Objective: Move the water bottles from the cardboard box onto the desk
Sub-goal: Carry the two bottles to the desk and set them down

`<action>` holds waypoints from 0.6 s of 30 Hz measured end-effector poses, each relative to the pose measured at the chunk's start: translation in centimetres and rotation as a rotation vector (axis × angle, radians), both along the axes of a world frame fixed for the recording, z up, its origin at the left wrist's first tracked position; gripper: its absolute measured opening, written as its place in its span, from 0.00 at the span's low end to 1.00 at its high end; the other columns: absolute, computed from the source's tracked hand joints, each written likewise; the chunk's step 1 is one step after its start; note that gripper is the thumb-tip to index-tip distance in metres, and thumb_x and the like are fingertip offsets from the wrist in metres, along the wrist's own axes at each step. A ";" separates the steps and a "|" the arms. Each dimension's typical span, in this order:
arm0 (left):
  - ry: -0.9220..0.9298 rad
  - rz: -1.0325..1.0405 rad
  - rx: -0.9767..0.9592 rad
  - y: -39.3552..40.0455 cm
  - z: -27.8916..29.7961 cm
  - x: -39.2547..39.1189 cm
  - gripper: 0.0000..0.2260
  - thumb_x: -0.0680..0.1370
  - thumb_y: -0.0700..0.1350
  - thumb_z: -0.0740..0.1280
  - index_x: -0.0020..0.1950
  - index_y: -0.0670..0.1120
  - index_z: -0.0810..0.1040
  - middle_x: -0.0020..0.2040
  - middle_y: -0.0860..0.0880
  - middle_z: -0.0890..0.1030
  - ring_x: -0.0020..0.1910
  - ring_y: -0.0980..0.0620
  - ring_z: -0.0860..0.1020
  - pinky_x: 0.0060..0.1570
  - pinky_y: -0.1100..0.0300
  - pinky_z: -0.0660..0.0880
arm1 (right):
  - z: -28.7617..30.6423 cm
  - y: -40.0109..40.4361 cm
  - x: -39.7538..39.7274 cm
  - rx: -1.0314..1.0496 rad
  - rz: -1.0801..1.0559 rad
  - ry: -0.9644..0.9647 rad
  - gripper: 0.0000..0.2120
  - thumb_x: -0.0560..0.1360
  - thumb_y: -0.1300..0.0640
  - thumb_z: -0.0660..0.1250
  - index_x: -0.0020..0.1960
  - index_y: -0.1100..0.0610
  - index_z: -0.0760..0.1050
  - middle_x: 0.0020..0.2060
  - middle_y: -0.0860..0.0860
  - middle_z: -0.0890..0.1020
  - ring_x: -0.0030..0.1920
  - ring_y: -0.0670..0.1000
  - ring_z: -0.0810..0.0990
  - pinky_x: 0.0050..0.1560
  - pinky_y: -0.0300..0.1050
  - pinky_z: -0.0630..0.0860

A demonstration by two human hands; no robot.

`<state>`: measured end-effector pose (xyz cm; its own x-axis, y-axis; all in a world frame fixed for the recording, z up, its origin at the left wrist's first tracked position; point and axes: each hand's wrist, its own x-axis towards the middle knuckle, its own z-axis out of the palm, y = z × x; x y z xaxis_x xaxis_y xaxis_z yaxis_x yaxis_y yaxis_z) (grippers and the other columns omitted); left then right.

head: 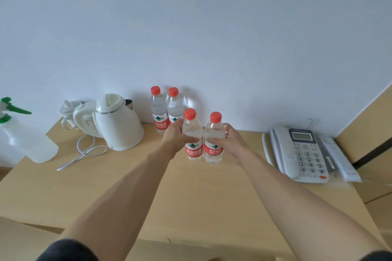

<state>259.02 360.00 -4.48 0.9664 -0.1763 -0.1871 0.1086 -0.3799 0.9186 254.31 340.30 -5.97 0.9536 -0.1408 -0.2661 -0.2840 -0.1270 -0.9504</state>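
Pale wood runs the width of your desk [212,197], backed by a plain white wall [191,27], and two red-capped water bottles already stand upright against that wall: the rear left bottle [158,112] and the rear right bottle [175,106], touching or nearly so. Your left hand [177,136] is wrapped around the front left bottle [192,133], your right hand [230,142] around the front right bottle [214,135], and both bottles are upright, side by side, with their bases at or just above the desktop (whether they have actually landed is hard to tell). The cardboard box is not clearly in view. Watch the spacing: the bottle in your left hand sits just in front of the rear pair, so pushing it farther back, or opening your fingers with your knuckles still close, could knock a rear bottle over. Letting go before the bases are flat would tip these tall, narrow bottles into each other. To the left, the white electric kettle [118,125] and its loose cord [84,152] lie near enough to snag a withdrawing arm; the desk telephone [301,152] sits well off to the right.
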 end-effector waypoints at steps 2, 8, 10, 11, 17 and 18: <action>-0.012 -0.017 0.033 0.0 -0.3 0.8 0.25 0.67 0.37 0.79 0.62 0.46 0.78 0.53 0.48 0.83 0.53 0.50 0.81 0.55 0.53 0.78 | -0.3 -0.2 0.5 -0.059 -0.019 0.008 0.25 0.69 0.56 0.80 0.62 0.50 0.73 0.55 0.47 0.81 0.55 0.48 0.81 0.53 0.46 0.77; 0.014 -0.093 0.069 -0.2 -0.8 3.2 0.25 0.68 0.34 0.77 0.61 0.51 0.77 0.53 0.51 0.82 0.55 0.49 0.80 0.53 0.54 0.75 | -1.0 -0.5 1.5 -0.155 -0.099 0.040 0.25 0.67 0.55 0.81 0.60 0.51 0.73 0.54 0.47 0.82 0.56 0.49 0.81 0.58 0.49 0.78; 0.034 -0.105 0.085 -0.4 -0.8 3.9 0.25 0.68 0.34 0.77 0.62 0.49 0.77 0.54 0.49 0.82 0.56 0.48 0.80 0.54 0.53 0.75 | -0.9 -0.4 1.9 -0.184 -0.103 0.065 0.26 0.67 0.54 0.81 0.60 0.51 0.73 0.54 0.47 0.81 0.56 0.49 0.81 0.58 0.50 0.78; 0.038 -0.110 0.091 -0.5 -0.8 4.1 0.26 0.68 0.34 0.77 0.63 0.49 0.77 0.54 0.49 0.82 0.56 0.47 0.80 0.54 0.53 0.75 | -0.8 -0.4 2.1 -0.199 -0.099 0.076 0.26 0.67 0.54 0.81 0.61 0.51 0.73 0.54 0.47 0.81 0.57 0.49 0.81 0.58 0.50 0.78; 0.016 -0.159 0.132 -1.0 -0.9 5.1 0.25 0.68 0.34 0.78 0.61 0.49 0.76 0.53 0.49 0.82 0.54 0.47 0.79 0.51 0.55 0.74 | -0.7 0.1 3.1 -0.313 -0.067 0.105 0.30 0.67 0.54 0.81 0.65 0.52 0.72 0.58 0.49 0.81 0.60 0.52 0.79 0.63 0.55 0.76; 0.006 -0.169 0.147 -1.0 -0.9 5.1 0.25 0.68 0.35 0.78 0.61 0.48 0.76 0.52 0.49 0.82 0.54 0.47 0.80 0.50 0.56 0.74 | -0.6 0.2 3.3 -0.329 -0.063 0.106 0.30 0.67 0.54 0.81 0.65 0.52 0.73 0.57 0.49 0.81 0.59 0.52 0.79 0.63 0.54 0.77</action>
<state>264.15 359.01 -5.35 0.9243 -0.3060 -0.2282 0.0373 -0.5226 0.8518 257.56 340.48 -6.55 0.9097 -0.2935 -0.2938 -0.3960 -0.4003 -0.8264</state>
